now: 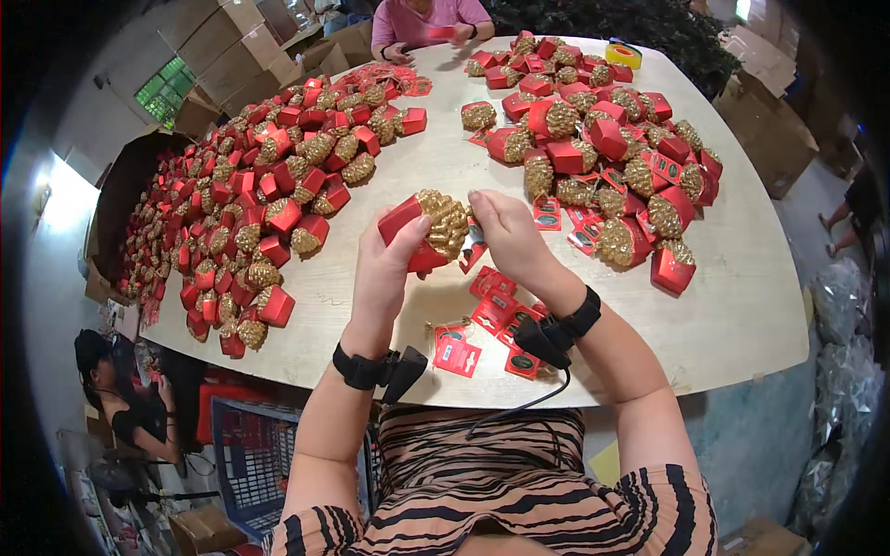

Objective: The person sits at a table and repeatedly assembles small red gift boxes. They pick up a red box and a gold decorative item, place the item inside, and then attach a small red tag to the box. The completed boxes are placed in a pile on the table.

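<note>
Now, your left hand point(381, 271) holds one ornament point(443, 225) firmly pinched over the table point(422, 153), while your right hand point(510, 233) is at its gold end, whether pinching I cannot tell.

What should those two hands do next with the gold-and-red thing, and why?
Perhaps tug the red tag gently, to check whether it's fastened: the left hand grips the ornament, the right hand is at its gold end, and the tag shows just below.
</note>
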`<state>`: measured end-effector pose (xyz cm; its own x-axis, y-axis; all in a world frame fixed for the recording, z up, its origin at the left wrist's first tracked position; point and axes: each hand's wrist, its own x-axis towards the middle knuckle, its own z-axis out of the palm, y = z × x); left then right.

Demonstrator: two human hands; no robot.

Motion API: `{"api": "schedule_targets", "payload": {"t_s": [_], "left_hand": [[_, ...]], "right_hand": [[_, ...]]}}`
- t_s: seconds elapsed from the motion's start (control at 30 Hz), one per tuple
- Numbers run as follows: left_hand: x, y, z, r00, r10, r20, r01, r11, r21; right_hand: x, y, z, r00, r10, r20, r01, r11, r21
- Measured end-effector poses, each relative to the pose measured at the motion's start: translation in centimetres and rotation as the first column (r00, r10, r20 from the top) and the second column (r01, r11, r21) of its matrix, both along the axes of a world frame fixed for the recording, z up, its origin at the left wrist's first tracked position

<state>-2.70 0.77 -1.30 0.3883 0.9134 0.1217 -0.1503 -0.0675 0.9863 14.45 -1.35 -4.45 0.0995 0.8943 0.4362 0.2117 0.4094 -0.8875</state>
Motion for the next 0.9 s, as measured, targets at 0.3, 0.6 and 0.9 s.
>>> {"api": "schedule_targets", "payload": {"t_s": [0.3,0.6,0.9], "left_hand": [[0.3,-0.4,-0.4,0.988,0.135,-0.080,-0.119,0.975,0.185],[1.3,0.5,-1.2,0.994,-0.023,-0.103,0.026,0.999,0.031],[-2.8,-1.3,-2.8,0.707,-0.009,-0.708,0.241,0.943,0.229]], "right_hand": [[-0.4,-0.2,0.2,1.000,-0.017,-0.007,0.017,0.999,0.031],[2.9,1.8,-0.8,0.995,-0.047,0.093,0.043,0.998,0.045],[15.8,0.8,1.6,0.758,-0.649,0.068,0.641,0.760,0.105]]}}
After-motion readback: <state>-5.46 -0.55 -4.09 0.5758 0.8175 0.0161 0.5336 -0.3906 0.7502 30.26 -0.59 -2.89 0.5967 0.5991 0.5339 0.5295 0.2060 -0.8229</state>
